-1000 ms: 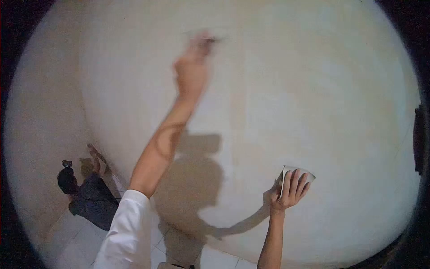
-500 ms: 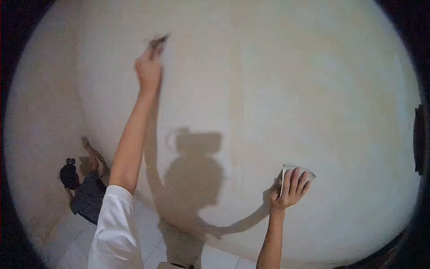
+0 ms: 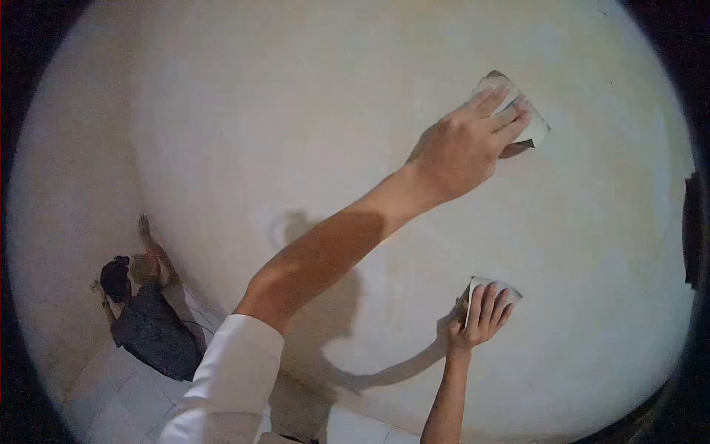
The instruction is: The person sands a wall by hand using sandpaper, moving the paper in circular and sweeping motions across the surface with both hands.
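Stretched across the view from the lower left, my left hand (image 3: 466,148) presses a piece of sandpaper (image 3: 538,132) to the pale wall (image 3: 355,96). Its fingers lie over the paper's whitish back, and a dark underside shows at the lifted corners. Lower down, my right hand (image 3: 484,318) keeps a second piece of sandpaper (image 3: 479,283) against the same wall. The fingers spread across that sheet, with the thumb at its left edge. The side of each sheet facing the wall is mostly hidden.
At the lower left, a person in a dark shirt (image 3: 157,333) is low by the wall, one hand (image 3: 143,225) raised against it. Light floor tiles (image 3: 111,414) lie below. A dark object (image 3: 692,229) stands at the right edge. My shadow falls on the wall.
My left hand has swept from the upper left across to the upper right, and its sandpaper now lies against the wall. The right hand has barely moved.
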Demonstrator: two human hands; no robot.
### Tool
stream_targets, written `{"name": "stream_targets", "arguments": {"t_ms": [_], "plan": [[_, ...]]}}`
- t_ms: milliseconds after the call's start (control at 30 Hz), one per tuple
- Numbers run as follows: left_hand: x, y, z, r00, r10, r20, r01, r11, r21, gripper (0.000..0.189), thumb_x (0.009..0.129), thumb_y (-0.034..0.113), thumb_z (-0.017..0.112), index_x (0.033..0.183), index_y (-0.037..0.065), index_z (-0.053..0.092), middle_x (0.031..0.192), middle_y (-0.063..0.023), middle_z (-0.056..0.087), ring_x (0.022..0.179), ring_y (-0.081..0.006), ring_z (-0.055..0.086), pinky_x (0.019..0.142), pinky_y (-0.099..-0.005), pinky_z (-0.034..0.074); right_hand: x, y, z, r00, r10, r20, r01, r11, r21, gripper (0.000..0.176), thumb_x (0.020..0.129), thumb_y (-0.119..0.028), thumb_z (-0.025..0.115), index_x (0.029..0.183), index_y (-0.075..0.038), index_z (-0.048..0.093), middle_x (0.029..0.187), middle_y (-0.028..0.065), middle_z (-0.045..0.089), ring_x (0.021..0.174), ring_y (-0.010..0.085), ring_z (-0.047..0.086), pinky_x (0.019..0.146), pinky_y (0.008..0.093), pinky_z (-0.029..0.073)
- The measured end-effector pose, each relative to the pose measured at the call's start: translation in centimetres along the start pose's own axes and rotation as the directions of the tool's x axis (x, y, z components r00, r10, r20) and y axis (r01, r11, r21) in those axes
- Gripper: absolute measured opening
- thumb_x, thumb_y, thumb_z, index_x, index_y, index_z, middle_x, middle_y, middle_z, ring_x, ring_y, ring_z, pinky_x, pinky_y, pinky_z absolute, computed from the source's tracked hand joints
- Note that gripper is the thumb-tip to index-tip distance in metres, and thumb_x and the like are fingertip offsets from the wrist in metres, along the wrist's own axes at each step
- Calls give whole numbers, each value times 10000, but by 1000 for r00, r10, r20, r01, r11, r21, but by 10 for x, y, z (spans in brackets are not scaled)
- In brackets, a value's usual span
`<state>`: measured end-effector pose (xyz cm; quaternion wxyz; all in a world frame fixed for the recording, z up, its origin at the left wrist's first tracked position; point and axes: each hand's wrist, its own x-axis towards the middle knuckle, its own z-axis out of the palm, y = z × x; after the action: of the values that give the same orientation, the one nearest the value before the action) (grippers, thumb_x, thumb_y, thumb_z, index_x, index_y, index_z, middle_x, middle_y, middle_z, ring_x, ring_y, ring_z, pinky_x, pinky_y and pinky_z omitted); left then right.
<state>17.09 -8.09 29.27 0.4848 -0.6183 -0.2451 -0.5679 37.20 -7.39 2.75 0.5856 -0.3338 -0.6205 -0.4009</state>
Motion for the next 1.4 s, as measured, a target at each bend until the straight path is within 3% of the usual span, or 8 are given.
{"name": "stream_targets", "arguments": {"t_ms": [167,367,500,600,733,1000,1167,1400], "plan": [[-2,-74,-21,990,144,-3,-144,989,-17,413,776,40,546,1177,106,615,1183,-145,616,1116,-322,573,964,-392,462,-3,1,2,1000,23,-15,-23,1000,5,495,976,-402,310,1132,-89,661,1269,117,590,1273,379,452,1102,556,231],[-38,-188,-120,701,-677,-224,713,661,235,280,885,197,596,1137,92,654,861,-202,674,832,-326,678,732,-388,515,-1,-3,1,999,41,-1,-41,999,5,438,961,-382,388,1125,-84,663,1262,114,595,1278,372,448,1105,550,233],[-40,-186,-120,647,-675,-355,761,543,356,274,912,287,586,1089,101,682,780,-218,654,737,-333,672,675,-398,500,1,-3,0,999,26,-33,-24,998,56,406,938,-378,462,1129,-80,661,1271,111,590,1279,373,447,1106,551,230],[-18,-131,-80,808,-572,-142,590,783,197,325,913,243,558,1183,69,610,844,-165,675,697,-358,646,652,-433,511,-2,-1,0,999,40,7,-40,999,19,427,940,-397,447,1131,-79,659,1277,112,585,1279,380,445,1103,557,231],[-4,-15,-15,980,184,78,-183,983,-15,356,821,99,541,1172,44,566,1161,-173,591,1129,-325,545,904,-405,487,2,-3,-1,1000,28,7,-28,1000,-15,422,943,-381,433,1132,-77,657,1278,112,584,1283,381,441,1101,564,229],[-19,-31,-34,966,203,161,-185,976,-117,406,815,199,638,1200,78,589,1198,-144,602,1131,-303,563,968,-392,457,1,-3,-2,1000,17,-16,-16,999,35,514,965,-445,330,1149,-87,651,1269,116,589,1289,373,435,1098,570,228],[-73,-109,-126,679,-726,-108,734,677,61,295,923,82,529,1206,80,615,1135,-124,663,1033,-180,641,901,-303,473,1,-3,-3,999,26,32,-26,1000,-5,568,970,-463,278,1163,-74,644,1289,123,573,1291,373,433,1104,564,218],[-127,-89,-109,820,-524,-231,568,791,225,343,943,143,532,1281,88,561,1211,-138,614,1011,-234,656,800,-303,505,5,-6,-4,999,42,2,-42,998,36,361,924,-305,484,1143,-76,658,1276,120,585,1293,367,434,1104,563,221]]}}
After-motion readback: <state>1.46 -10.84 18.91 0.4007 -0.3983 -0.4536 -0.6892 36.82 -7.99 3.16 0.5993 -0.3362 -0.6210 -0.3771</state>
